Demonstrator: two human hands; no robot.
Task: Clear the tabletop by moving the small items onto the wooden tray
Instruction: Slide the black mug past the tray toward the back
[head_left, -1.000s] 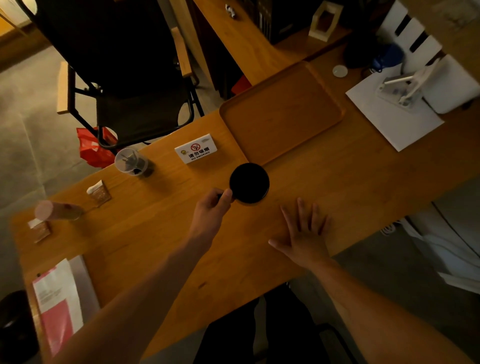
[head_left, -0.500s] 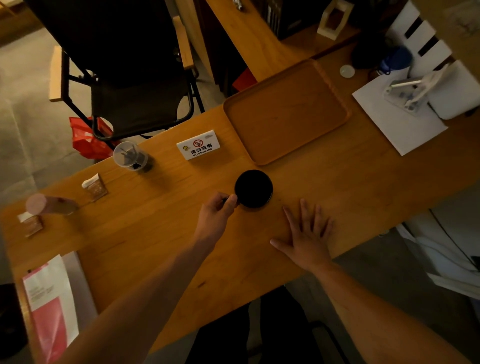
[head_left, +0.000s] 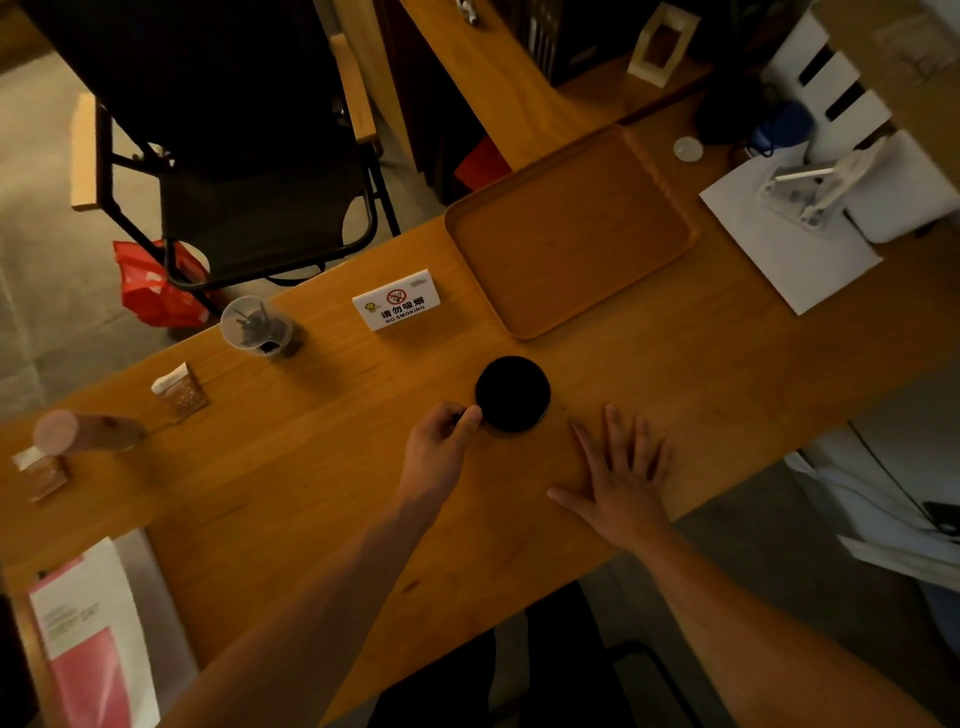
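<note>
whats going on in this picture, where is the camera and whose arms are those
There is no machine here. A person wears a wide-angle camera on the head, so you look down along their own bare arms at a wooden table. The left hand pinches the handle of a black cup that stands on the table. The right hand lies flat and open beside it, holding nothing. Behind the cup lies a wooden tray with nothing on it. Other things on the table are a no-smoking sign, a clear cup, small packets and white paper. A black chair stands beyond the table.
</note>
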